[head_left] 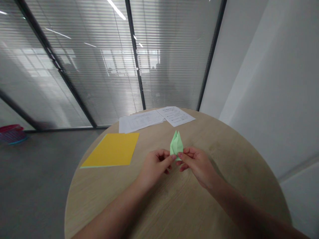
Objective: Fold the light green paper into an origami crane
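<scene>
A folded light green origami paper (176, 144) stands upright between my hands, its pointed tips facing away from me. My left hand (157, 165) pinches its lower left edge between thumb and fingers. On the other side, my right hand (195, 163) grips the lower right part, the thumb lying across the front near the bottom. Both hands are above the middle of the round wooden table (174, 205). The back of the folded paper and some fingertips are hidden.
A stack of yellow paper (112, 149) with a pale green edge lies on the left of the table. White sheets (142, 121) and a printed page (176, 116) lie at the far edge. A red and blue basket (12, 134) stands on the floor, far left.
</scene>
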### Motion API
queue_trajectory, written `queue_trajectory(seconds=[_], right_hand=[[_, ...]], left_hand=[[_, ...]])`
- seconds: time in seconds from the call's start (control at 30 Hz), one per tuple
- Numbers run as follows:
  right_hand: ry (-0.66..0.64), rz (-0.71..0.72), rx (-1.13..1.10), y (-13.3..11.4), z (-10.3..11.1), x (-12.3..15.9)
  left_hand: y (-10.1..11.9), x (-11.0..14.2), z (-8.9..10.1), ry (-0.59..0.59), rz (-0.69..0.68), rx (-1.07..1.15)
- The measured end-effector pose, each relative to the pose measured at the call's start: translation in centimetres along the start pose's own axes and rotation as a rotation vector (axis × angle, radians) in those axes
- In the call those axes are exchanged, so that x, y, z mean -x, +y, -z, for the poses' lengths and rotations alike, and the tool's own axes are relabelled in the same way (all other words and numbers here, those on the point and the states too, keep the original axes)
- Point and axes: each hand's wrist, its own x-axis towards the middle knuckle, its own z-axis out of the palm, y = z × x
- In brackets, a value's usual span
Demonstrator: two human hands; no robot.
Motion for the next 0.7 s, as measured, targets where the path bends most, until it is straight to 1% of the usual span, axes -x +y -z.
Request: queue_trajectory(seconds=[0.07, 0.13, 0.3, 0.4, 0.53, 0.7], right_hand=[[0.014, -0.004, -0.010, -0.06, 0.04, 0.07], [-0.002, -0.008, -0.015, -0.08, 0.11, 0.15], [-0.124, -0.058, 0.030, -0.15, 0.30, 0.06], [-0.111, -0.088, 0.023, -0.29, 0.51, -0.10], [-0.071, -0.056, -0.009, -0.58, 0.90, -0.17], [-0.072, -0.063, -0.052, -0.60, 0.90, -0.15]], left_hand=[[0.03, 0.00, -0.01, -0.006, -0.001, -0.086], [0.03, 0.00, 0.03, -0.009, -0.021, -0.139], [0.01, -0.01, 0.22, 0.037, -0.060, -0.219], [0.02, 0.01, 0.24, 0.031, -0.056, -0.197], [-0.07, 0.01, 0.24, -0.021, -0.035, -0.125], [-0.09, 0.08, 0.35, -0.048, -0.091, -0.069]])
